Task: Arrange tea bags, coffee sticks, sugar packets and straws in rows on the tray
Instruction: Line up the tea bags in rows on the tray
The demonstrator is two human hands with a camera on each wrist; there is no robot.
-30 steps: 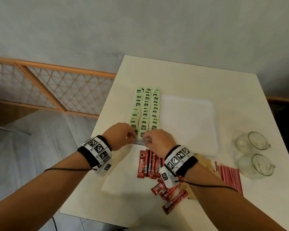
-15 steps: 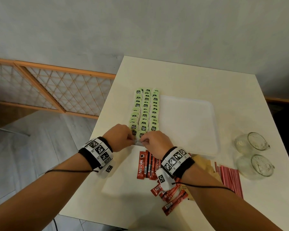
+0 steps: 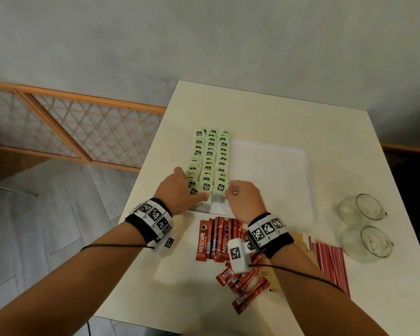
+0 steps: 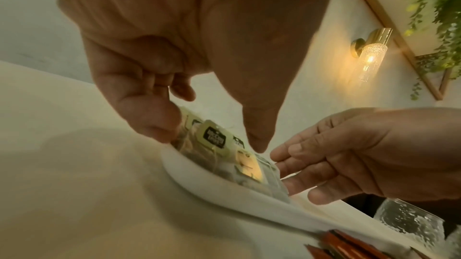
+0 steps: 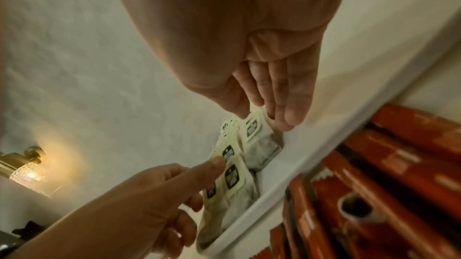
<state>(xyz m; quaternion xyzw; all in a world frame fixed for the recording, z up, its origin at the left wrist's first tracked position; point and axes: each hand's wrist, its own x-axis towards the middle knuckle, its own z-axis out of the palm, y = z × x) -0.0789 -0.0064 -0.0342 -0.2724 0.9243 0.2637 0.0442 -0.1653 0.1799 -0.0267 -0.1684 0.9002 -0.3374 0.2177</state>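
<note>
Fingers (image 4: 159, 125) of both hands, pinching together a moment ago, now spread flat against the tea bags (image 3: 210, 161), squaring their rows.

The tray (image 3: 272, 180) lies on the bench (image 3: 252, 112), towards its left edge. Three rows of tea bags (image 3: 210, 161) run front to back along the tray's left side. The left hand (image 3: 177, 190) rests at the left of the near end of the rows, the right hand (image 3: 243, 200) at their right. In front of the tray lie the coffee sticks (image 3: 212, 241), some side by side, others loose nearer the front edge. To their right lie the straws (image 3: 330, 265), and right of the tray two glasses (image 3: 361, 224), one behind the other.
</note>
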